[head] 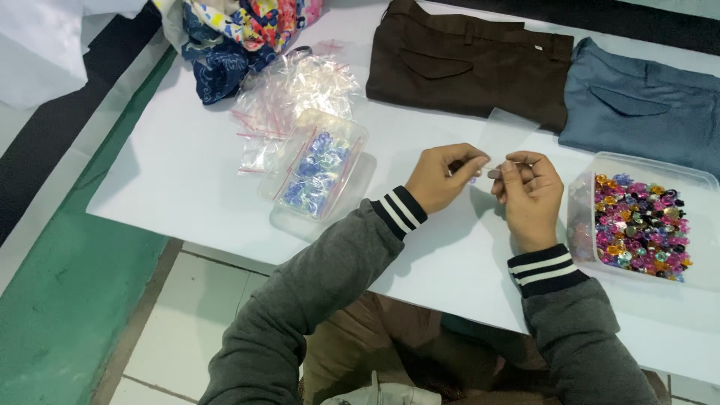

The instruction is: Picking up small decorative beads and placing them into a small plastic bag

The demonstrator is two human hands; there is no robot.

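Over the white table (187, 165), my left hand (442, 178) and my right hand (529, 196) meet, each pinching an edge of a small clear plastic bag (504, 135) that stands up between them. A tiny bluish bead shows at my left fingertips. A clear tub of blue beads in small bags (316, 171) sits to the left of my left hand. Just right of my right hand is a clear tub of mixed coloured beads (639, 225).
A heap of empty small zip bags (289, 101) lies behind the blue-bead tub. Folded brown trousers (469, 64) and blue-grey trousers (645, 105) lie at the table's far side. Patterned cloth (232, 37) is bunched at the far left. Green floor (67, 300) lies left.
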